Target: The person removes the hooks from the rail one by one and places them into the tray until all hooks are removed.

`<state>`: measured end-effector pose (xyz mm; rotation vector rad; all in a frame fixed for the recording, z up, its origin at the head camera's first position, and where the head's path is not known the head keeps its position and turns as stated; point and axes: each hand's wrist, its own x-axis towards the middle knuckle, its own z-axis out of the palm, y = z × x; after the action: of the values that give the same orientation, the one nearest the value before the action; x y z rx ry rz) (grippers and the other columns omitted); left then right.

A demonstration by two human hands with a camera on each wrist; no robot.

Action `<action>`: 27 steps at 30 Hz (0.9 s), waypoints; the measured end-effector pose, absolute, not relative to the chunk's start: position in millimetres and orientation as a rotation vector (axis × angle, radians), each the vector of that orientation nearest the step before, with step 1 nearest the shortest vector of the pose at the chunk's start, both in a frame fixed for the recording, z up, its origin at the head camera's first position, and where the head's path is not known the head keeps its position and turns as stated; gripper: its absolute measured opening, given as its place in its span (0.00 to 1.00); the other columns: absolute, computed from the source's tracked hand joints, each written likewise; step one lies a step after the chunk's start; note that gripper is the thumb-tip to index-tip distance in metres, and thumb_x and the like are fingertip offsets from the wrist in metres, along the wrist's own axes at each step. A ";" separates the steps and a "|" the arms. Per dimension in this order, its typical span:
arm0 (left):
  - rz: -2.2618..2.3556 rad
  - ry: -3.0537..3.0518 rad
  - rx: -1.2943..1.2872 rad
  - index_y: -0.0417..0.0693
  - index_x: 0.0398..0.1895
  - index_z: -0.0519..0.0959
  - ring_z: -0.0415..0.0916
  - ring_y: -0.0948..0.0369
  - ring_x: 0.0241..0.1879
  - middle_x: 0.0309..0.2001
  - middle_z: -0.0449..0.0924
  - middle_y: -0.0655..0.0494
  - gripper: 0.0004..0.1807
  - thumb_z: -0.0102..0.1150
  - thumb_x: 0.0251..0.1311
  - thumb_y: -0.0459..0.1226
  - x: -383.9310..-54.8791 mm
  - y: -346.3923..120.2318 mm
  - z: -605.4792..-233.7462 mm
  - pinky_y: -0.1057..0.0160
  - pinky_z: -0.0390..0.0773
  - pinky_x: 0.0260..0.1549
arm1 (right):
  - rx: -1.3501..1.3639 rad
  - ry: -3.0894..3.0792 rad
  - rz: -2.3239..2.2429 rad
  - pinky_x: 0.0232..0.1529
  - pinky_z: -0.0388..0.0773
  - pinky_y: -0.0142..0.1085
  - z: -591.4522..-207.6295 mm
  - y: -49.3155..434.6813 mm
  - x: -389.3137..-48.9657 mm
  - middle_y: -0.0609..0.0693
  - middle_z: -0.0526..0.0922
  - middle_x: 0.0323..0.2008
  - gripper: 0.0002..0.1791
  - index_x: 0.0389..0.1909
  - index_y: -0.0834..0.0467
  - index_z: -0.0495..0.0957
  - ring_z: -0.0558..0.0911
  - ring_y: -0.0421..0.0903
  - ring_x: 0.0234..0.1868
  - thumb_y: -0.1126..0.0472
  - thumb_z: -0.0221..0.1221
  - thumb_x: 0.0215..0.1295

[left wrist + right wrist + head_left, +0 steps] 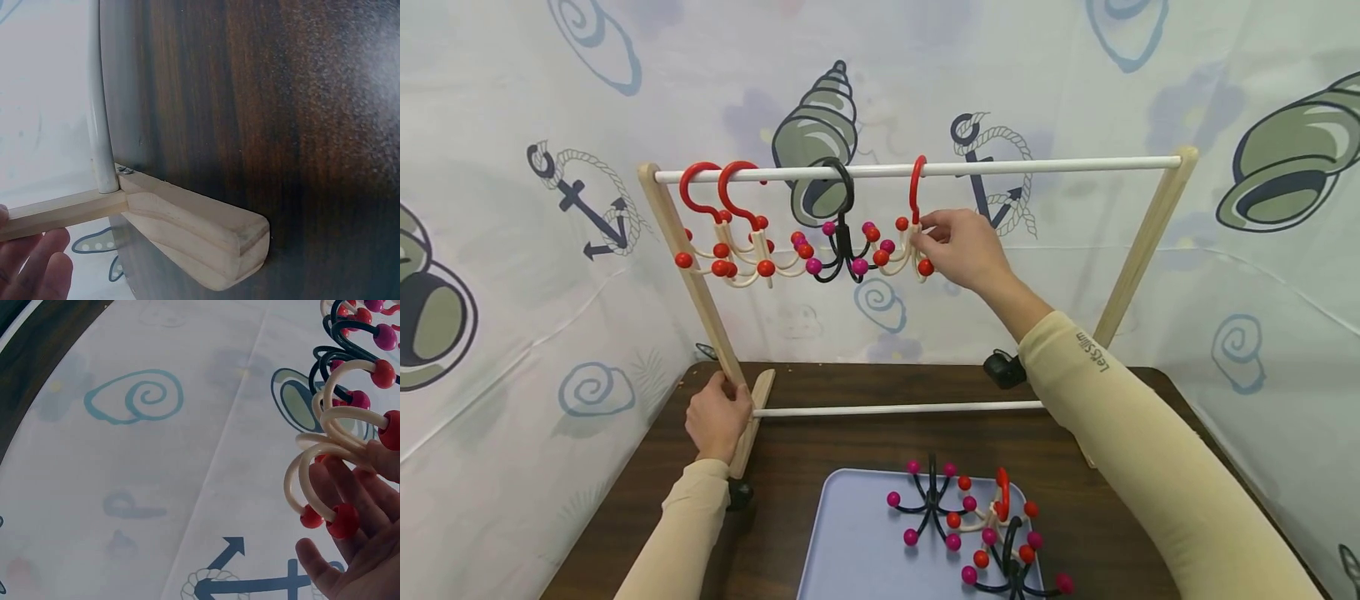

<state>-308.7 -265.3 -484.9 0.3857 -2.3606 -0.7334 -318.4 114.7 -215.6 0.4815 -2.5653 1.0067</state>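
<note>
In the head view my left hand grips the left wooden post of a rack, low down. The left wrist view shows its fingers round that post, above the foot. My right hand pinches a cream multi-arm hanger just under its red hook, which loops over the white top rod. Red beads tip its curved arms. To its left on the rod hang a black hanger with magenta beads and two cream hangers with red hooks.
On the dark wooden table, a lavender tray holds two black hangers and one cream hanger at its right side. A lower white rod joins the rack's ends. A patterned cloth hangs behind.
</note>
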 end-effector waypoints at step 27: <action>-0.732 -2.338 0.377 0.45 0.32 0.78 0.78 0.42 0.26 0.25 0.80 0.47 0.07 0.58 0.58 0.39 -302.9 -261.0 -479.2 0.43 0.70 0.23 | 0.302 -2.323 1.100 0.43 0.72 0.44 -205.7 139.4 -285.8 0.54 0.87 0.39 0.17 0.48 0.60 0.82 0.82 0.49 0.44 0.52 0.58 0.67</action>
<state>-302.9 -261.0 -479.2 0.3772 -2.3383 -0.7320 -285.8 139.4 -205.7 0.3021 -2.3230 1.0997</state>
